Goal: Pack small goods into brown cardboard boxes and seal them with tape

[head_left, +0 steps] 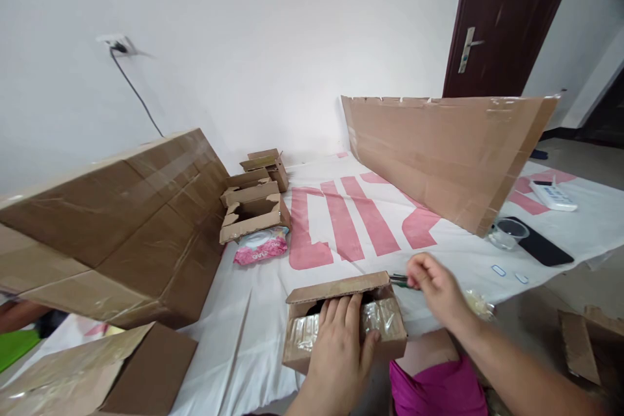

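A small cardboard box (394, 331) with a raised back flap stands at the front edge of the table. My left hand (338, 335) lies over its taped front, fingers stretched out with the tips at the dark opening and the thumb apart. To the right of the box, my right hand (433, 283) is closed on a thin dark green tool (400, 281) with narrow points directed left. The fingers hide most of that tool, so its kind is unclear.
Large cardboard pieces stand left (146, 208) and right (439, 156) on the white cloth (258, 312). Several small open boxes (256, 214), a pink wipes pack (260, 247), a tape roll (507, 233), a black phone (543, 244) and another box (151, 370) lie around.
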The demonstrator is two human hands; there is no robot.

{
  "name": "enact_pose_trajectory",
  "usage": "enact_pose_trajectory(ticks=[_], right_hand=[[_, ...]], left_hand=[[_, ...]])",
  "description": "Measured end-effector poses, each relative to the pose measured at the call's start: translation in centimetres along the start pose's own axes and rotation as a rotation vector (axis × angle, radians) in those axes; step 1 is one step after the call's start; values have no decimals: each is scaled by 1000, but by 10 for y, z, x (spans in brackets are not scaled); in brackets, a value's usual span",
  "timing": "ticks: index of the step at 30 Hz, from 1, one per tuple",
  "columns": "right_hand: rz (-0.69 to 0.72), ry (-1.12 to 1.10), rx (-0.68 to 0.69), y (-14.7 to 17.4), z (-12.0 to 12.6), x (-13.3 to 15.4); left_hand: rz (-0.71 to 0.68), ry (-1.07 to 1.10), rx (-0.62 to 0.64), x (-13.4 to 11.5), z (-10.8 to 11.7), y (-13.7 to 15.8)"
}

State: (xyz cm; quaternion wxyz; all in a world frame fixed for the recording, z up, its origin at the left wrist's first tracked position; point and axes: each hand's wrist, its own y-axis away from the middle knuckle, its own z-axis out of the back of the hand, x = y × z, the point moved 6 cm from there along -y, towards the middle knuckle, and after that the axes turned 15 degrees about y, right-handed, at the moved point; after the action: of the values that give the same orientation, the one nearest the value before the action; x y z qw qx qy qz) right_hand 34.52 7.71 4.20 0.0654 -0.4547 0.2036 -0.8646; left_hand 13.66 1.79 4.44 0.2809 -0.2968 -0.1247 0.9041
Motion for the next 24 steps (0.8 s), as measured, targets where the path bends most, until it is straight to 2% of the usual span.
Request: enact_pose_trajectory(ticks=[2,3,6,9,12,14,16,18,20,21,22,24], right_hand=[[-105,0,-155,-7,33,-28],[-133,37,-185,-8,47,-39],[-128,153,-58,4,63,-46],[118,153,110,30,42,-7],[400,146,155,48,2,39],[442,96,132,43,-16,51],[321,-33,80,25,-16,40],[105,-175,-38,4,5,12],[-43,-192,-222,-6,42,-20],[-44,-106,-300,-5,62,-32],[4,44,-322,-2,77,-42],[115,378,-227,12,88,-63]], left_hand=[[24,19,12,1,-1,-1],[31,29,16,2,-1,-1],[24,42,0,0,0,-3],[0,26,-22,-2,0,-4],[-26,14,-43,-3,0,-3],[-41,13,-63,-4,0,-2],[-39,6,-79,-3,-1,0],[-26,3,-79,-2,-2,1],[-17,10,-75,-3,-2,1],[-18,19,-78,-4,0,1],[-24,29,-85,-4,4,0],[-36,49,-98,-4,17,-3]])
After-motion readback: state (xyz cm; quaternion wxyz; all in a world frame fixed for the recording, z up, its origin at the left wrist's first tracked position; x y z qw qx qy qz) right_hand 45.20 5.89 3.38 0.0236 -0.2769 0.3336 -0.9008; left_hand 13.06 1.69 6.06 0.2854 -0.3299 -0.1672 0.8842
